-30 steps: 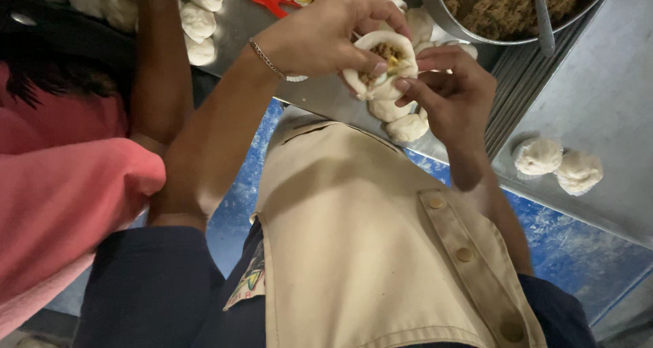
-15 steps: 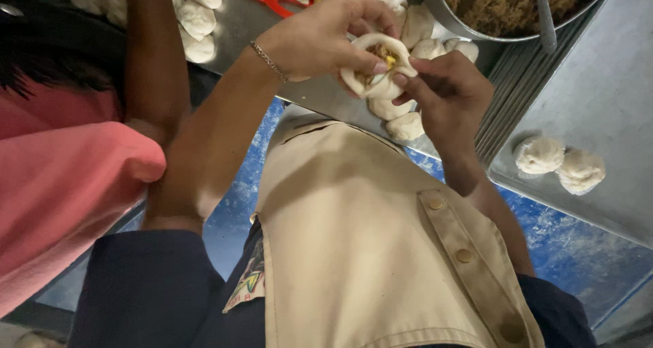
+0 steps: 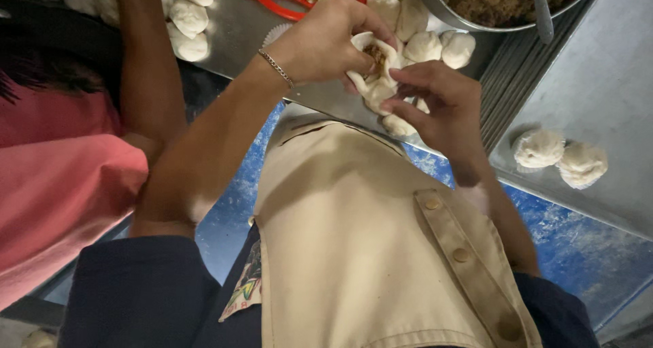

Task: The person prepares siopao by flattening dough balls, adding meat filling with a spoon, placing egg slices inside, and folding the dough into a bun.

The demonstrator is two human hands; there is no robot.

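My left hand (image 3: 326, 42), with a thin bracelet on its wrist, cups a round white dough wrapper (image 3: 373, 72) that has brown filling in its middle. My right hand (image 3: 435, 103) is just to the right of the wrapper, its fingertips pinching the dough's edge. Both hands hover above the near edge of a steel table (image 3: 598, 83), over my beige apron (image 3: 367, 239).
A metal bowl (image 3: 442, 8) of brown filling with a spoon (image 3: 541, 8) stands beyond my hands. A red tray (image 3: 272, 4) holds egg halves. Dough balls (image 3: 422, 45) lie nearby, two closed buns (image 3: 558, 157) at right. A person in pink (image 3: 68, 185) stands left, their arm (image 3: 146, 62) reaching to the table.
The wrapper has been gathered tighter around the filling. My right hand's fingers have shifted along the dough's edge and both hands sit slightly lower in view.
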